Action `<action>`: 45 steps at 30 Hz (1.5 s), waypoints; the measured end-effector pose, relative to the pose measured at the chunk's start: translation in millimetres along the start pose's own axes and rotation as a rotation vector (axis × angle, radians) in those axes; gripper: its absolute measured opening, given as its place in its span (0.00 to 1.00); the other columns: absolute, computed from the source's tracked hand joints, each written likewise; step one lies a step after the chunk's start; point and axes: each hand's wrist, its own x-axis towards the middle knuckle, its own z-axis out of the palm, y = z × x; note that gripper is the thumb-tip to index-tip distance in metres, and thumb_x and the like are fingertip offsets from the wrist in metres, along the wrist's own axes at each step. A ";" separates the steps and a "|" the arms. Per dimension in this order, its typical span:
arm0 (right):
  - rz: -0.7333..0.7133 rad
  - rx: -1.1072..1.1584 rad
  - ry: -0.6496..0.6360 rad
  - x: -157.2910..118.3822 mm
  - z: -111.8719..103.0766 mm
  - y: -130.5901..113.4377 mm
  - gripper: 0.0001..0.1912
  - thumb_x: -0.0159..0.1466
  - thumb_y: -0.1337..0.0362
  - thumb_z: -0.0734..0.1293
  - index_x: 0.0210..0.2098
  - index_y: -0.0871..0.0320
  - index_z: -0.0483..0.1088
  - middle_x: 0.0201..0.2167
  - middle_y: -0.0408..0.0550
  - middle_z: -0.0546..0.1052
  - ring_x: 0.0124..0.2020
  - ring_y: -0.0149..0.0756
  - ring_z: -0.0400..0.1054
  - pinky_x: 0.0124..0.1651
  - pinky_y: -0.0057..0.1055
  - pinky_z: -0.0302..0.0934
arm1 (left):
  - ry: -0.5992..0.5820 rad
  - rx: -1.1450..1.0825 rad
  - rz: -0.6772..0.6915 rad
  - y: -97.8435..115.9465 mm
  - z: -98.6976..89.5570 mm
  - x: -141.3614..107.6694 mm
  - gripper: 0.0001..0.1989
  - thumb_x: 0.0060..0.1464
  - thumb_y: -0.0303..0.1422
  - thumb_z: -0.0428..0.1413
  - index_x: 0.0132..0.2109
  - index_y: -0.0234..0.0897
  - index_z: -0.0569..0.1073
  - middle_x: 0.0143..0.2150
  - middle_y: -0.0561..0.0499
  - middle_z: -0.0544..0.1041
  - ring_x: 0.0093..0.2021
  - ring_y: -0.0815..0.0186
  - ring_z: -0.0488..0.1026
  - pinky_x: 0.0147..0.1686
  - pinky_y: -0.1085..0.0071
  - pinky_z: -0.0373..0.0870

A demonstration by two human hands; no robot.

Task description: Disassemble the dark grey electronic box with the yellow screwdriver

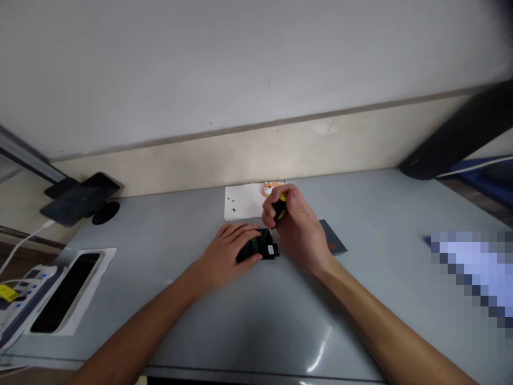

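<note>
A small black device [260,249] with a green circuit board showing lies on the grey table [248,315]. My left hand [228,251] rests on its left side and holds it down. My right hand [294,224] grips a screwdriver [279,207] with a yellow and black handle, held upright with its tip down on the device. Just behind the hands lies a white sheet of paper [242,202] with a few tiny dark screws on it.
A dark card [334,240] lies right of my right hand. A phone on a stand [82,197] is at the far left, with a black round hole [106,212] beside it. A phone on white paper [64,291] and a power strip [24,289] sit at the left edge.
</note>
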 end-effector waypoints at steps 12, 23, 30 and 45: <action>0.000 -0.001 -0.012 0.3 -0.6 -1.9 0.15 0.75 0.51 0.59 0.39 0.52 0.69 0.30 0.43 0.65 0.30 0.32 0.58 0.35 0.32 0.55 | 0.026 0.031 0.015 0.0 1.0 -1.6 0.22 0.67 0.40 0.57 0.65 0.46 0.67 0.68 0.51 0.70 0.71 0.58 0.61 0.70 0.54 0.59; -0.009 0.006 0.013 2.0 -0.9 -1.6 0.15 0.74 0.51 0.59 0.38 0.52 0.68 0.29 0.43 0.64 0.30 0.31 0.58 0.35 0.31 0.57 | 0.004 0.000 -0.001 0.3 -0.1 -1.7 0.22 0.67 0.41 0.57 0.65 0.47 0.66 0.67 0.50 0.70 0.69 0.57 0.63 0.69 0.54 0.61; -0.008 -0.060 0.057 2.6 -0.9 -3.3 0.16 0.74 0.48 0.59 0.37 0.51 0.67 0.29 0.43 0.63 0.29 0.33 0.57 0.35 0.32 0.58 | -0.024 -0.034 -0.020 0.9 -1.3 -1.4 0.21 0.67 0.40 0.57 0.65 0.48 0.66 0.66 0.50 0.71 0.68 0.57 0.64 0.69 0.54 0.61; -0.005 -0.060 0.073 2.9 0.2 -2.3 0.16 0.73 0.47 0.59 0.37 0.52 0.66 0.29 0.42 0.63 0.29 0.33 0.57 0.35 0.32 0.58 | -0.035 -0.041 -0.027 1.2 -2.0 0.1 0.20 0.67 0.41 0.57 0.63 0.47 0.67 0.67 0.50 0.71 0.68 0.58 0.64 0.69 0.55 0.61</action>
